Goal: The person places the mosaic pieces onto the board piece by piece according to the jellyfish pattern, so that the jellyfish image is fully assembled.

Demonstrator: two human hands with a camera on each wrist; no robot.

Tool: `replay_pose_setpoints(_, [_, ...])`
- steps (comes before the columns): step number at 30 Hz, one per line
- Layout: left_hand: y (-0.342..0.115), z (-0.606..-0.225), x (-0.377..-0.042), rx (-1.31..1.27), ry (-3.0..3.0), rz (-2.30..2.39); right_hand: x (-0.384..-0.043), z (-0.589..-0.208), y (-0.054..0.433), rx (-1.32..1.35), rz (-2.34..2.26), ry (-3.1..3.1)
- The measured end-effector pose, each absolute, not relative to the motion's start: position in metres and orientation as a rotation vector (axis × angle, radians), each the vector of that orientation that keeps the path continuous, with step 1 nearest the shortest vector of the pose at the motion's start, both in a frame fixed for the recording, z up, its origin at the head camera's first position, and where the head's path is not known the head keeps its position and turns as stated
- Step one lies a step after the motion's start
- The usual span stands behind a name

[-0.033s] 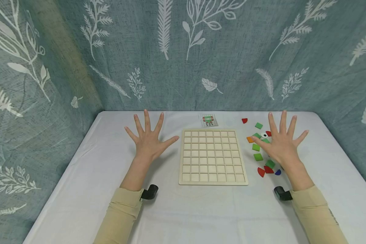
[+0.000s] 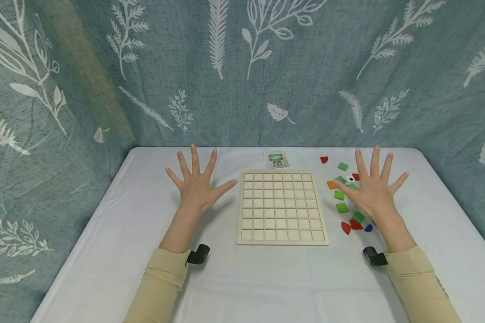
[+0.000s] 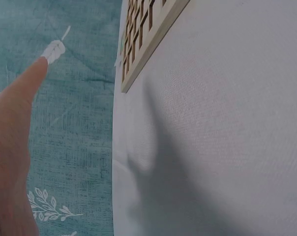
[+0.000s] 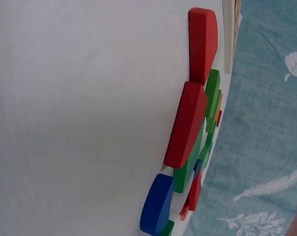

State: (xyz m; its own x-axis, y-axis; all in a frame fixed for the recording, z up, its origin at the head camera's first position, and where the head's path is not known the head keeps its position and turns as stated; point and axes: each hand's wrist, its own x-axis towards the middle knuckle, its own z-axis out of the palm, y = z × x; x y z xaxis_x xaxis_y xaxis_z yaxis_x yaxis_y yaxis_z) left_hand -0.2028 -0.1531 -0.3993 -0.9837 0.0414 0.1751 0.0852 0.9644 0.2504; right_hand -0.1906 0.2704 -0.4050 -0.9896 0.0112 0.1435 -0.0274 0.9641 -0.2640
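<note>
My left hand (image 2: 197,190) is raised above the table with its fingers straight and spread, left of a pale wooden grid board (image 2: 283,242). It holds nothing. My right hand (image 2: 373,193) is spread in the same way above a scatter of coloured pieces right of the board, and it too is free of any object. Green square tiles (image 2: 342,208), red quarter-round pieces (image 2: 346,228), an orange tile (image 2: 331,185), a blue piece (image 2: 368,228) and a white eye piece (image 2: 350,179) lie there, some partly hidden by the right hand. The board's square cells hold no coloured pieces.
Behind the board lies a small picture card (image 2: 276,159) with a green and red figure on a grid. A lone red piece (image 2: 324,159) lies near the far edge. The white tablecloth (image 2: 266,282) ends at a blue-green leaf-patterned curtain (image 2: 242,112).
</note>
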Motion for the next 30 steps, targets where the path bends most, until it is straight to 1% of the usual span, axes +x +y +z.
replay_pose_setpoints(18, [-0.1538,-0.4009,-0.2043,-0.112,-2.960,-0.408,-0.1885,-0.4065,0.2695,0.007,0.438,-2.994])
replay_pose_setpoints(26, [-0.1502,-0.3996,-0.2041,-0.146,-2.972,-0.441,-0.1889,-0.4066,0.2723,0.014,0.506,-3.009])
replay_pose_setpoints(30, [-0.1467,-0.3990,-0.2037,-0.201,-2.971,-0.531,-0.1892,-0.4079,0.2757,0.013,0.554,-3.009])
